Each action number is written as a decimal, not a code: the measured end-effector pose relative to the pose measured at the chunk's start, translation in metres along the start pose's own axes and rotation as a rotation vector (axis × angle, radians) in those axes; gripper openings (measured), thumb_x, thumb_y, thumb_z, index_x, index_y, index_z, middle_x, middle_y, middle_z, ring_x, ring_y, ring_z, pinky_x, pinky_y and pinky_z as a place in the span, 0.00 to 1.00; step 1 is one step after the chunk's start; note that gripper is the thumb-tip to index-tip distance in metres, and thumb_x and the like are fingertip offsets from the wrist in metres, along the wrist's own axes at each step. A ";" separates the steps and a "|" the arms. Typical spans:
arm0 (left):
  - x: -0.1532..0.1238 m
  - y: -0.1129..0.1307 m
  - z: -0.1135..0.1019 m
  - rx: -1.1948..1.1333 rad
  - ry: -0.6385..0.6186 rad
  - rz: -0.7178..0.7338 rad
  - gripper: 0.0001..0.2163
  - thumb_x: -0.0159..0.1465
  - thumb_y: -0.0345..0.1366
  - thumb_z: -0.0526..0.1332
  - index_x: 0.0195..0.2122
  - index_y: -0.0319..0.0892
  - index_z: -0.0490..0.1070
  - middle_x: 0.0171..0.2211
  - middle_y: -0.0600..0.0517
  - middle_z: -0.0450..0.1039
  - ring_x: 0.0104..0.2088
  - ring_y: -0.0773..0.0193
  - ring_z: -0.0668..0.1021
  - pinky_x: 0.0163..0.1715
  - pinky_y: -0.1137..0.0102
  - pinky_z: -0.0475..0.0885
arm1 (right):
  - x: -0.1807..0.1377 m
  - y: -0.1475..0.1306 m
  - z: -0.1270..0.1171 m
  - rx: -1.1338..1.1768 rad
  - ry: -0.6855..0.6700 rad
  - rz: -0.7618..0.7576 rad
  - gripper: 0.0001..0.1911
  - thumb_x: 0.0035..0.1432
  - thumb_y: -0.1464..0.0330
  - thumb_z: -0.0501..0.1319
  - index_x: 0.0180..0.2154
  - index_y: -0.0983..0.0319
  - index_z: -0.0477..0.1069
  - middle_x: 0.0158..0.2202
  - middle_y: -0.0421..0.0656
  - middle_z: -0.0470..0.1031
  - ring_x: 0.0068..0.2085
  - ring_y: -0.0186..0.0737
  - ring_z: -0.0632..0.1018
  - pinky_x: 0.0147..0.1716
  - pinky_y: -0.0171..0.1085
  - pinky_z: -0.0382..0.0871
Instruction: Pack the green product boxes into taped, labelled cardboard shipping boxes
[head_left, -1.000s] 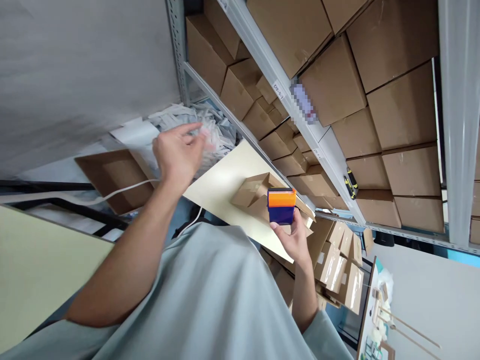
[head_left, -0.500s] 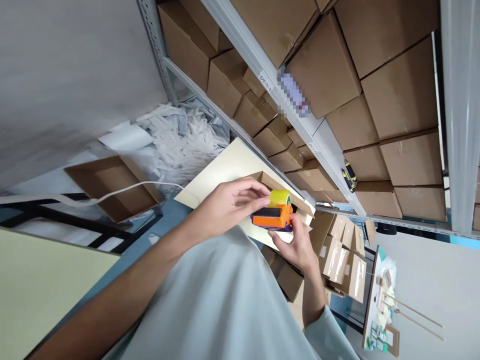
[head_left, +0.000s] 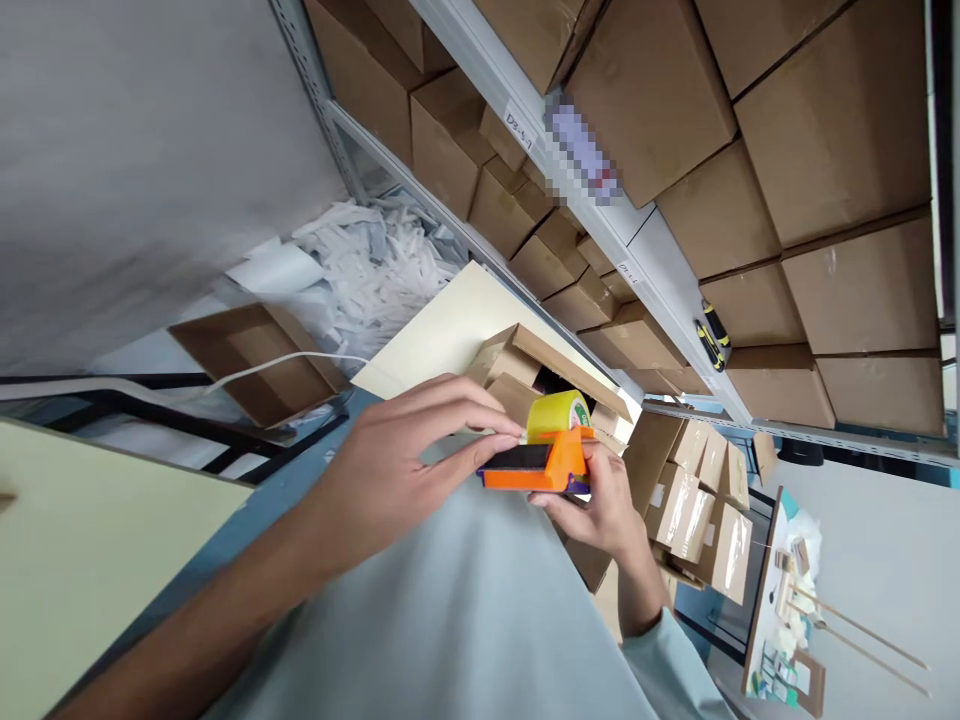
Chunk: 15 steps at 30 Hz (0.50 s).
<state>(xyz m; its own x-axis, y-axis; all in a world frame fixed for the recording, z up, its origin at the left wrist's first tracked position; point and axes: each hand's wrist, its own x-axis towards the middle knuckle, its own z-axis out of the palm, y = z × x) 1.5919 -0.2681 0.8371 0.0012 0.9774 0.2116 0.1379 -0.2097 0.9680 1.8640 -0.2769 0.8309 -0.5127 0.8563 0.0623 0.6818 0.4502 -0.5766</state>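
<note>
My right hand (head_left: 600,500) grips an orange tape dispenser (head_left: 564,462) from its right side, thumb below and fingers behind. A roll of yellow packing tape (head_left: 553,417) is mounted on the dispenser, and a dark pad lies along its top. My left hand (head_left: 420,460) reaches in from the left. Its thumb and index finger are pinched at the roll's left edge, where a small pale bit of the tape's end shows. An open cardboard box (head_left: 517,390) stands just behind the dispenser, partly hidden by it and my hands.
The box rests on a cream tabletop (head_left: 427,310). Shelves of cardboard boxes (head_left: 652,110) run along the upper right, with yellow-black cutters (head_left: 712,335) on a beam. Shredded paper (head_left: 382,265) and an open carton (head_left: 255,360) lie at left. Taped boxes (head_left: 694,510) are stacked at right.
The dispenser has shifted slightly down and turned, baring more of the box behind it. My left fingers have moved a little down and left, from the roll's upper side to its left edge.
</note>
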 end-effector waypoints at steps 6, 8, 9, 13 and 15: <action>-0.027 0.013 0.015 0.092 0.188 -0.100 0.09 0.72 0.33 0.67 0.40 0.58 0.83 0.34 0.60 0.82 0.31 0.67 0.83 0.33 0.71 0.79 | -0.017 -0.004 -0.020 -0.034 -0.099 -0.033 0.23 0.70 0.45 0.67 0.46 0.56 0.66 0.31 0.41 0.78 0.29 0.42 0.78 0.29 0.39 0.73; -0.031 0.009 0.009 0.111 0.367 -0.220 0.05 0.70 0.37 0.69 0.37 0.57 0.84 0.33 0.59 0.81 0.31 0.66 0.81 0.33 0.70 0.78 | -0.025 -0.001 -0.035 -0.075 -0.204 0.049 0.23 0.71 0.45 0.65 0.45 0.56 0.67 0.29 0.40 0.76 0.27 0.41 0.76 0.27 0.38 0.69; -0.031 0.004 0.004 0.105 0.467 -0.277 0.03 0.68 0.39 0.71 0.37 0.56 0.84 0.33 0.59 0.81 0.31 0.65 0.81 0.33 0.69 0.78 | -0.028 0.002 -0.044 -0.088 -0.263 0.105 0.22 0.72 0.45 0.64 0.44 0.56 0.67 0.28 0.39 0.76 0.25 0.41 0.75 0.26 0.37 0.67; -0.021 -0.029 -0.005 -0.177 0.526 -0.600 0.09 0.60 0.46 0.76 0.35 0.48 0.84 0.33 0.53 0.81 0.37 0.60 0.82 0.49 0.60 0.83 | -0.018 0.024 -0.085 -0.044 -0.492 0.310 0.22 0.71 0.45 0.65 0.44 0.56 0.69 0.26 0.36 0.75 0.23 0.38 0.73 0.24 0.36 0.63; -0.015 -0.046 0.002 -0.470 0.437 -0.746 0.14 0.56 0.47 0.79 0.33 0.44 0.81 0.32 0.52 0.79 0.38 0.59 0.82 0.58 0.51 0.82 | -0.002 0.040 -0.105 -0.013 -0.553 0.371 0.23 0.69 0.44 0.67 0.44 0.57 0.70 0.28 0.37 0.76 0.25 0.39 0.75 0.24 0.36 0.64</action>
<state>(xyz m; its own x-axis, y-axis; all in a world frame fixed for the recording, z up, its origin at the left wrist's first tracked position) 1.5878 -0.2728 0.7891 -0.3060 0.7871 -0.5356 -0.4537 0.3741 0.8088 1.9472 -0.2341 0.8933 -0.4323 0.7007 -0.5675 0.8691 0.1560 -0.4695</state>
